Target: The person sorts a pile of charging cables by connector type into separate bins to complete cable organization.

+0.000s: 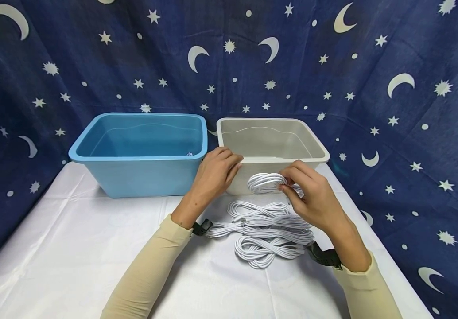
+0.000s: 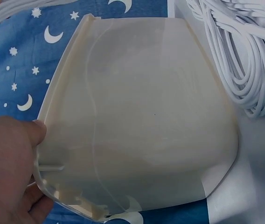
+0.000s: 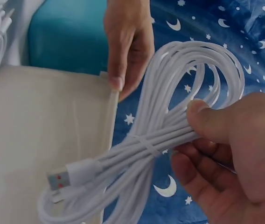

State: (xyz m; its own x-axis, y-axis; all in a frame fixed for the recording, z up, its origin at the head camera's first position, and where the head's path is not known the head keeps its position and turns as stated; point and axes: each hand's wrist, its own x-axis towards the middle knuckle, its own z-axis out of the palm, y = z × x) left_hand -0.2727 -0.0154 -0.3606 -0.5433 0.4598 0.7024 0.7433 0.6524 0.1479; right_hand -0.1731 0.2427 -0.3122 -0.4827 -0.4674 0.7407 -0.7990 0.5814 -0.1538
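Head view: the left hand [image 1: 216, 170] grasps the rim of a grey bin [image 1: 273, 161], while the right hand [image 1: 312, 195] holds a coiled white cable [image 1: 266, 183] before it, beyond the cable pile [image 1: 270, 232] on the worktop [image 1: 73, 261]. Left wrist view: the left grip pinches the rim between thumb and fingers. Right wrist view: the right grip pinches the coil, its USB plug [image 3: 60, 179] at lower left.

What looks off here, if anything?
One oddity: a pale speck inside the plain blue bin, too small to identify. Nothing looks spilled; the right hand holds a coiled cable, the left hand grips the gray bin.
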